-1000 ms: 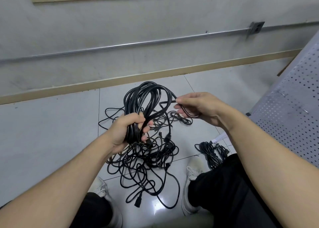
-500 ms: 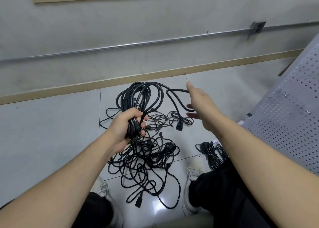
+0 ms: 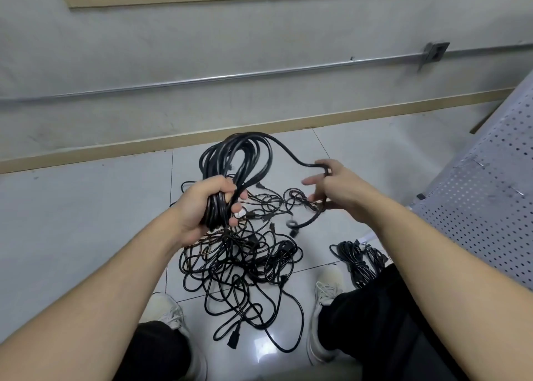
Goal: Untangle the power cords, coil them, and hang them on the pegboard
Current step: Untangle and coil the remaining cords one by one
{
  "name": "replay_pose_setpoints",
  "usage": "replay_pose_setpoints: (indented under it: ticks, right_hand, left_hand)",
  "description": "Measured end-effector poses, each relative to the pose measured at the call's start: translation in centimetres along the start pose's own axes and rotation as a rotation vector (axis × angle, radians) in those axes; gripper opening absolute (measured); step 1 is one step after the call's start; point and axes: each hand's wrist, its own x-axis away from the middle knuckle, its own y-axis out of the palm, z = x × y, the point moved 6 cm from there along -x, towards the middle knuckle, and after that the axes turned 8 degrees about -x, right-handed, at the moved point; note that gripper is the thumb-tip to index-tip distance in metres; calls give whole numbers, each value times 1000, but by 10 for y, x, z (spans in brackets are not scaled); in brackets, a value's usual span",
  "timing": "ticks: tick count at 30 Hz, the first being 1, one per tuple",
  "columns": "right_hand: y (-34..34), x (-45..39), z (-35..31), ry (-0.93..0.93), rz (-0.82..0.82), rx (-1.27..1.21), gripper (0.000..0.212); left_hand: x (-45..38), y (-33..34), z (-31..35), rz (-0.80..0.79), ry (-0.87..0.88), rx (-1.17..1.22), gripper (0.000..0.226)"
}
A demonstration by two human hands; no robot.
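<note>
Gripping coiled cord [image 3: 239,161], left hand [image 3: 206,204]; right hand [image 3: 336,190] holds its tail.

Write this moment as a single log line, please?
step: coiling cord | left hand: grips coiled cord | right hand: holds cord's free end | tangled cords: on floor | pegboard: nothing hung

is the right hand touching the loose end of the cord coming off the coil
Touching. The head view shows the right hand with the cord's loose end passing through its curled fingers.
</note>
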Motion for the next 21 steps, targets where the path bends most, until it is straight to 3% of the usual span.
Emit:
replay_pose_setpoints:
  ticks: [3, 6, 9, 11, 15, 18, 21]
  right_hand:
    - [2, -3, 5, -66, -2, 409, 70]
    - [21, -2, -10, -271, -81, 232, 63]
    - [31, 0, -20, -409, -161, 192, 24]
    - [25, 5, -26, -467, -205, 166, 9]
    - [-3, 18, -42, -501, -225, 127, 19]
    - [-1, 28, -46, -498, -325, 45, 30]
    - [5, 27, -42, -418, -486, 18, 30]
  left_hand:
    - [6, 7, -4, -128, -47, -139, 18]
    - [8, 19, -12, -239, -69, -227, 22]
    - [9, 20, -13, -280, -78, -226, 25]
    - [12, 17, -8, -271, -87, -266, 24]
    - [14, 8, -9, -252, -127, -575, 11]
    - [15, 23, -26, -408, -154, -981, 22]
    - [16, 48, -44, -551, -169, -1153, 26]
